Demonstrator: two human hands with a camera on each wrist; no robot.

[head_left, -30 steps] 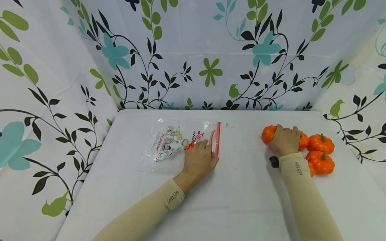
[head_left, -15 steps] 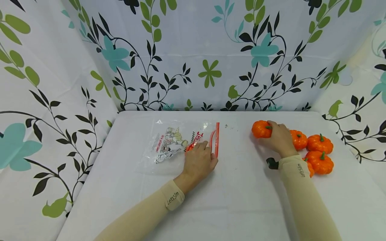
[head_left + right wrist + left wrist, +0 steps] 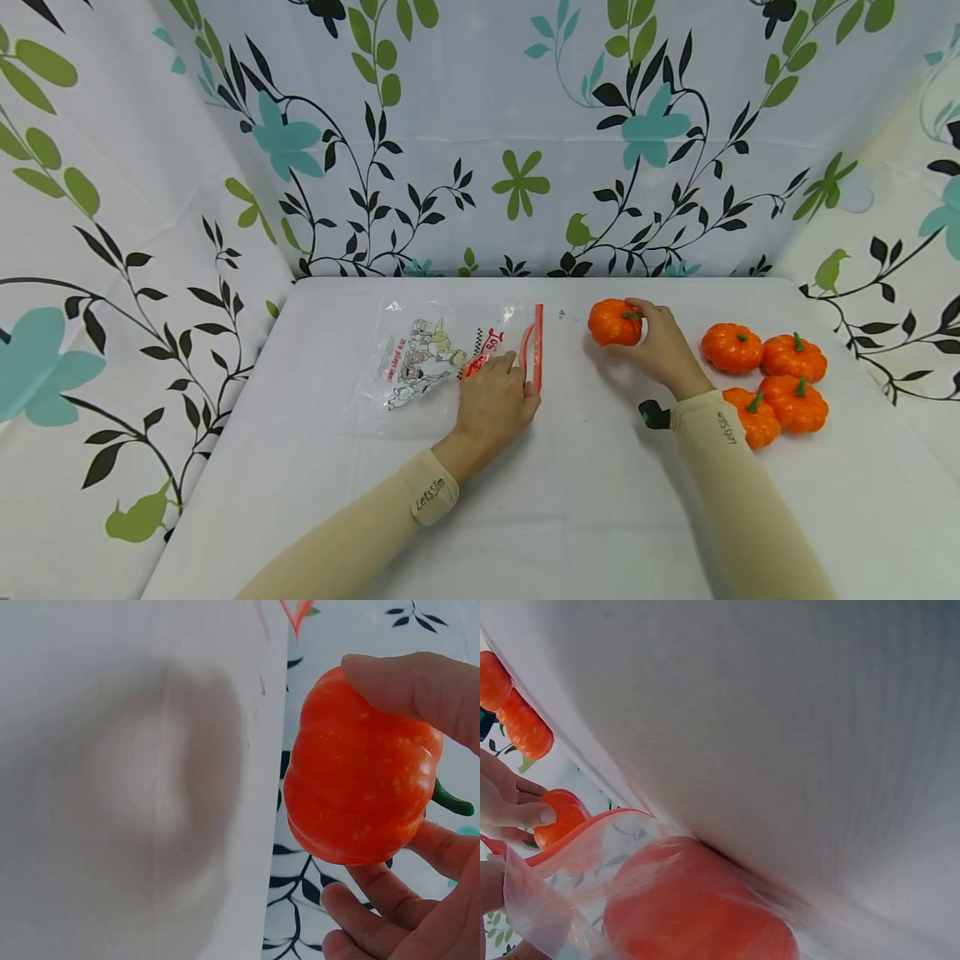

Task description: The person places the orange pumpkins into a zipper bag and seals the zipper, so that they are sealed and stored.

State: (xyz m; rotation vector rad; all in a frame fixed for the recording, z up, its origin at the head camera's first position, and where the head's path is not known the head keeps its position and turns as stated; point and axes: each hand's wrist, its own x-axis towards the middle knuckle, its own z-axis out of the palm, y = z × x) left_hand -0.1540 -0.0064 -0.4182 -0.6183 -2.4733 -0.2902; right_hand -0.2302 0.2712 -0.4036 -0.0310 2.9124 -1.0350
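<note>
A clear zip bag (image 3: 420,362) with a red closure strip and printed cartoon figures lies on the white table. My left hand (image 3: 495,396) grips it near its mouth, and the left wrist view has the plastic lifted around the fingers. Through that plastic (image 3: 536,907) shows a large reddish shape (image 3: 697,900); whether it is print or something inside, I cannot tell. To the right of the bag, my right hand (image 3: 663,350) holds a small orange pumpkin (image 3: 613,322) with a green stem. Thumb and fingers (image 3: 420,686) pinch the pumpkin's sides, above the tabletop.
Several more orange pumpkins (image 3: 795,358) stand grouped on the right side of the table (image 3: 555,517). A leaf-patterned cloth (image 3: 450,125) hangs behind the table and at both sides. A black device (image 3: 654,414) sits at the right wrist.
My right hand has lifted one pumpkin from the group and carried it left, closer to the bag's mouth. The left hand and the bag have stayed in place.
</note>
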